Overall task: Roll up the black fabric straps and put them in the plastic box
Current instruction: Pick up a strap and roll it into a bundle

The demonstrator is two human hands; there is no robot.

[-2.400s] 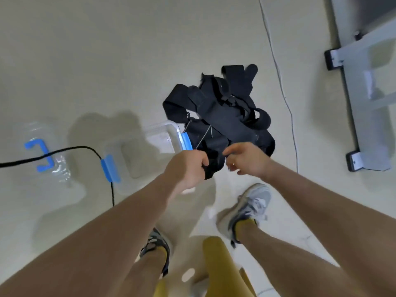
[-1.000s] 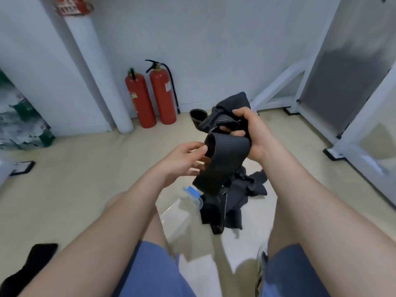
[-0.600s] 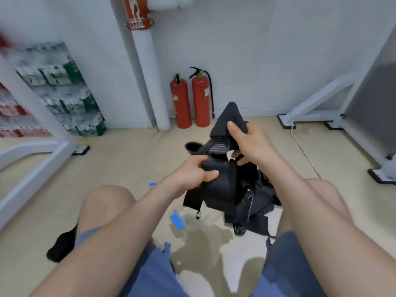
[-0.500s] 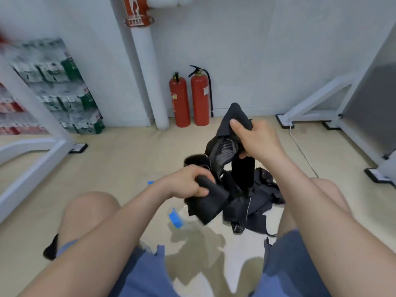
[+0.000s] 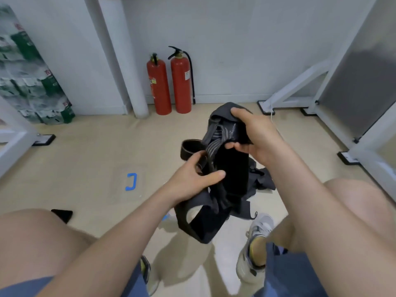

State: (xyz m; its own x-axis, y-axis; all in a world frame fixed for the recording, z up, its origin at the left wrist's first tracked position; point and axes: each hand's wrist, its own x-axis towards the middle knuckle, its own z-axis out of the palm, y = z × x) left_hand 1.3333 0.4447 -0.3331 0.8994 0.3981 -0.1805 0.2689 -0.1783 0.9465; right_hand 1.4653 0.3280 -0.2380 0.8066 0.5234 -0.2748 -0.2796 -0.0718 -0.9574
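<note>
My right hand (image 5: 259, 136) clamps the black fabric straps (image 5: 231, 174) up top, my left hand (image 5: 190, 181) pinches lower; limp, light, tangled, I judge, so grip one free end

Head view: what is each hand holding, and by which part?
Both hold the black fabric straps: right hand grips the bundle's top, left hand pinches a strap lower down.

A tangle of black straps (image 5: 232, 170) is held up between the person's bare knees. The right hand (image 5: 257, 138) grips the top of the bundle. The left hand (image 5: 190, 181) pinches a strap lower down, thumb laid across the front. Loose ends hang to the floor. Two red extinguishers (image 5: 159, 86) stand by the wall behind.
</note>
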